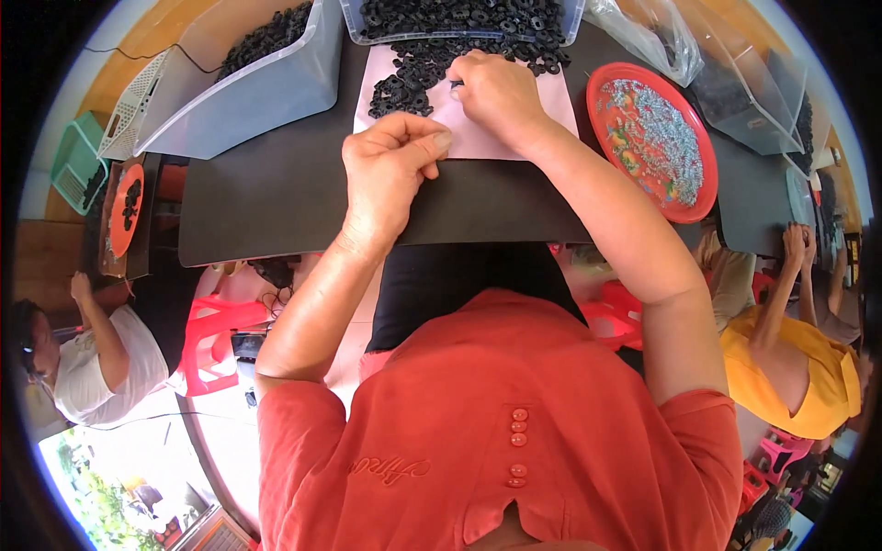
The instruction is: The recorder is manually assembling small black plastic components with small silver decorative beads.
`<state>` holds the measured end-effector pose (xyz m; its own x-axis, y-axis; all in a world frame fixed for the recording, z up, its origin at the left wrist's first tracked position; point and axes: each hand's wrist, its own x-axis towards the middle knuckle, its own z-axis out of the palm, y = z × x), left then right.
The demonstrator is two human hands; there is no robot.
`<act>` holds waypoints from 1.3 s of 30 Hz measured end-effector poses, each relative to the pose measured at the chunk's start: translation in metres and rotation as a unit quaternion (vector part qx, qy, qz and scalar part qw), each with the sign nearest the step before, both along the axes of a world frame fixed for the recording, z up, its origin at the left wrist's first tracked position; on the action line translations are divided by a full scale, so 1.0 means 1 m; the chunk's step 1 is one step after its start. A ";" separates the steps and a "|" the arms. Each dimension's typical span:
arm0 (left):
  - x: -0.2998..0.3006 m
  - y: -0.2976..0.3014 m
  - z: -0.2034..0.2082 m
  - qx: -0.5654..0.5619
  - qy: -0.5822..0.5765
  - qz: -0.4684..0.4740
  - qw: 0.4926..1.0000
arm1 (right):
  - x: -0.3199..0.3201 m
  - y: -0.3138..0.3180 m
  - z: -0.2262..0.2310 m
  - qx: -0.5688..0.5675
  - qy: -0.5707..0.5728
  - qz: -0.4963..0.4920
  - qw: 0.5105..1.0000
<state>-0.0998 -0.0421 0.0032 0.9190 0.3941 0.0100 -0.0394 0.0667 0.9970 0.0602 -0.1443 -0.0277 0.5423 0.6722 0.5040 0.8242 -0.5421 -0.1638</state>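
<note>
My right hand [501, 99] is curled at the edge of a loose pile of small black parts [404, 92] on a white sheet [469, 136]. A dark bit of a small black part [457, 84] shows at its fingertips. Closer to me, my left hand [390, 161] hovers over the near edge of the sheet, thumb pressed against the bent fingers. Whatever that pinch holds, if anything, is too small to make out. Behind the pile, a clear plastic bin [459, 39] is heaped with the same black parts.
A larger grey translucent bin [253, 110] of black parts stands at the left. On the right, a red round tray [602, 124] carries many small silvery pieces, beside a clear plastic bag [648, 41]. People sit at both sides. The dark table's edge [276, 257] is just before me.
</note>
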 end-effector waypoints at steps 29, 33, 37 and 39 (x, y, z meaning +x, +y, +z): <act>0.081 0.046 0.000 -0.114 0.003 -0.086 0.990 | 0.015 -0.011 -0.004 0.037 -0.008 -0.032 0.999; 0.080 0.045 0.002 -0.093 -0.001 -0.092 0.991 | 0.018 -0.010 -0.010 0.012 -0.040 -0.036 0.998; 0.075 0.040 0.006 -0.074 0.000 -0.095 0.993 | 0.014 -0.017 0.014 0.257 0.178 0.090 0.945; 0.074 0.039 0.005 -0.058 -0.013 -0.087 0.994 | 0.006 -0.016 0.026 0.278 0.184 0.117 0.935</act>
<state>-0.0259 -0.0032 0.0086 0.9735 0.2286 -0.0012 -0.0434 0.1900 0.9808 0.0666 -0.1604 -0.0022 0.6184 0.4843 0.6189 0.7418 -0.0997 -0.6632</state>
